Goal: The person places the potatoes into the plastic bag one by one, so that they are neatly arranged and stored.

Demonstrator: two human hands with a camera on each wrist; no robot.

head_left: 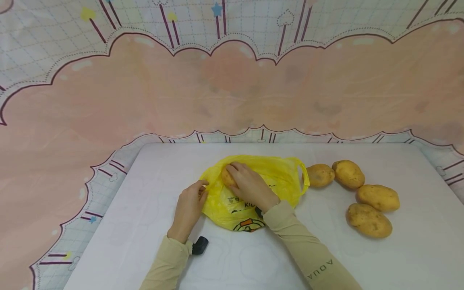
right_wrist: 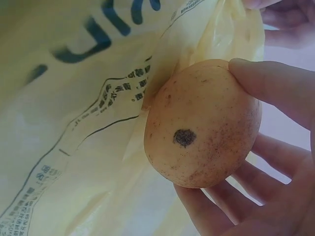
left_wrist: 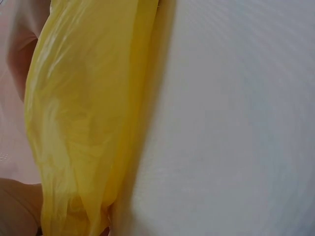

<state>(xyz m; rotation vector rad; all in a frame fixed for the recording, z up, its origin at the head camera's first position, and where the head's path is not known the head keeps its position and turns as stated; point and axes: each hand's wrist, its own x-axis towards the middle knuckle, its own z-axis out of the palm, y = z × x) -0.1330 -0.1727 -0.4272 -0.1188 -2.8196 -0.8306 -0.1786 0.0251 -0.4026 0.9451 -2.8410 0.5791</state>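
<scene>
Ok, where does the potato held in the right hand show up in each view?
Head: near centre, slightly below mid-height; the potato is partly covered by the right hand.
Left wrist: not visible.
Right wrist: the potato looms large, right of centre.
Shared landmark: the yellow bag, seen in all three.

- Yellow plastic bag [head_left: 233, 207]: on white flat tabletop [head_left: 250, 259].
- Four oval tan potatoes [head_left: 378, 197]: right of bag.
- Fifth potato [right_wrist: 202, 128]: against bag, in right hand [head_left: 253, 188].
</scene>
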